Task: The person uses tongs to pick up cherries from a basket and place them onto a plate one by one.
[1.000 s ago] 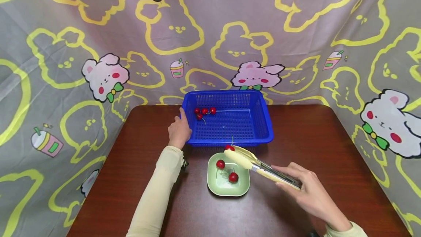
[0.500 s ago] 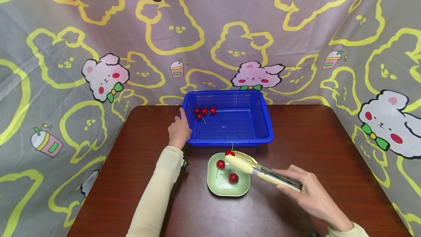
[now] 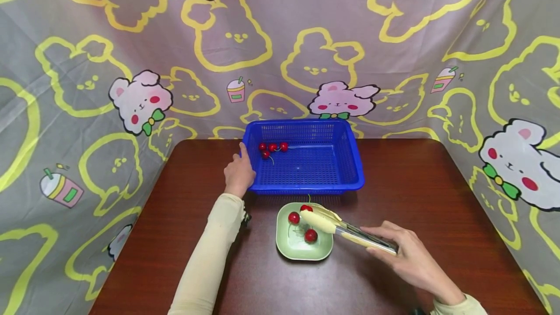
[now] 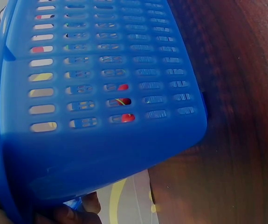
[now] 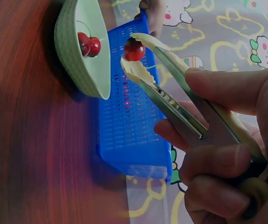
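Observation:
The right hand [image 3: 413, 259] grips cream and metal tongs [image 3: 350, 232], whose tips pinch a red cherry [image 3: 306, 208] above the far right part of a green dish [image 3: 304, 255]. Two more cherries lie in that dish, one at the left [image 3: 294, 218] and one nearer the front [image 3: 310, 235]. In the right wrist view the held cherry [image 5: 134, 49] sits between the tong tips, over the dish's side. The left hand [image 3: 238, 173] holds the left rim of a blue basket [image 3: 306, 187], fingers curled at its edge in the left wrist view.
Several cherries [image 3: 272, 147] lie in the back left corner of the basket. The basket stands just behind the dish on a brown wooden table [image 3: 188, 179]. A printed cloth [image 3: 280, 23] hangs behind the table and along both sides.
The tongs with the cherry have come down and slightly nearer, from by the basket's front edge to over the dish. The left hand has stayed at the basket.

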Available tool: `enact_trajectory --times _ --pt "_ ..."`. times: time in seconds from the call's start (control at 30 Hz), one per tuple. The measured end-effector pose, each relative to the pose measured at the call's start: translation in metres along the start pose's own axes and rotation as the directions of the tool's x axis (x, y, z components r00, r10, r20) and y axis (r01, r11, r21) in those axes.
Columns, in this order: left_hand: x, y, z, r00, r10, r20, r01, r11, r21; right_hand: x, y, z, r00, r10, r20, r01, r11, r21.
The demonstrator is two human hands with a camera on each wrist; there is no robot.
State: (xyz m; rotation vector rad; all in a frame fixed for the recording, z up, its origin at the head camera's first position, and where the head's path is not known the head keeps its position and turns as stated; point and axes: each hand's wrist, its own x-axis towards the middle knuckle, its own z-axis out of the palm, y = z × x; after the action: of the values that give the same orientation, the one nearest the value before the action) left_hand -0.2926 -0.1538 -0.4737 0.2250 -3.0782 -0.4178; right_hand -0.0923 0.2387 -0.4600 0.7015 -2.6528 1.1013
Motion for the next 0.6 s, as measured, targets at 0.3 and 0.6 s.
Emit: enact_trajectory --times 0.3,0.6 --pt "0.001 0.000 0.000 1.000 0.003 0.005 -0.003 1.000 -0.009 -0.002 0.004 0.005 0.999 0.029 0.013 -0.028 0.998 -0.048" --pt "0.000 -0.001 -0.001 1.000 -0.001 0.010 0.001 1.000 -0.005 -0.006 0.008 0.011 0.999 0.040 0.010 -0.039 0.996 -0.078"
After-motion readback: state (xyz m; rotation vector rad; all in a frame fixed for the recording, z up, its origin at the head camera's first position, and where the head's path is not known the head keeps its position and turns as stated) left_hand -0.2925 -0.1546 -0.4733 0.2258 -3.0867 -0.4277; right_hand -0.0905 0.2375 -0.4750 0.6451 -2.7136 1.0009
